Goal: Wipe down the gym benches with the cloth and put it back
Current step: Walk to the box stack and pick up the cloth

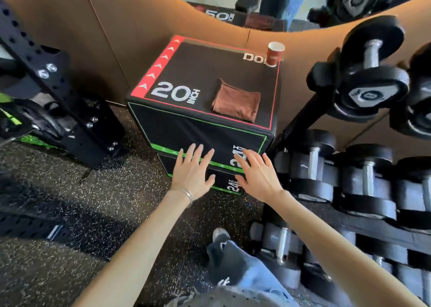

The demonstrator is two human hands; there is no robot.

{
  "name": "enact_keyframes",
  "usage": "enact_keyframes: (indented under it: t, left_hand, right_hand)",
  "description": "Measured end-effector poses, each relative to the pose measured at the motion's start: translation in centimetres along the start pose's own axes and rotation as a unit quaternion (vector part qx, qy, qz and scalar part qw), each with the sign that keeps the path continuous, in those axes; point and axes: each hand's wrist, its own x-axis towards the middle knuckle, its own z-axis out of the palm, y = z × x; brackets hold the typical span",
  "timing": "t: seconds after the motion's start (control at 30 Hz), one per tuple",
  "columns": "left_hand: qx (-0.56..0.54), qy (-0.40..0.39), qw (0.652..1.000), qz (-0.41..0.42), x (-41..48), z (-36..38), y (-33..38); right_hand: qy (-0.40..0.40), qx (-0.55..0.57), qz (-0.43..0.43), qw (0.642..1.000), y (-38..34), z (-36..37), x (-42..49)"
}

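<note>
Both grips are released, fingers spread straight: the left grip (192, 175) and right grip (256, 178) hover before the front face of the plyo box (186, 125); contact cannot be told. The folded brown cloth (236, 101) lies flat on the box top, ahead of the right grip, its long axis along the near edge and close to it. A paper cup (276, 54) stands at the far right corner. The dumbbell rack (326, 167) crowds the right grip; speckled floor (70, 202) lies open left of the left grip.
</note>
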Motion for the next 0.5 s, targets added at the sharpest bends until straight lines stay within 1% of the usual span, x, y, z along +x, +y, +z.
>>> enact_keyframes:
  t: [0.17, 0.4, 0.5]
  left_hand:
    - [-0.005, 0.000, 1.000, -0.013, 7.3, -0.5, -1.0]
    - [-0.008, -0.017, 1.000, -0.002, 15.4, 0.2, -2.6]
    - [-0.003, -0.025, 1.000, 0.017, 19.2, 0.6, -3.8]
  right_hand:
    - [-0.006, -0.006, -0.026, 1.000, 3.7, -1.1, 7.4]
    - [-0.011, -0.001, -0.014, 1.000, 6.6, -1.5, 15.3]
    - [-0.005, 0.004, 0.002, 1.000, 7.6, -1.0, 18.7]
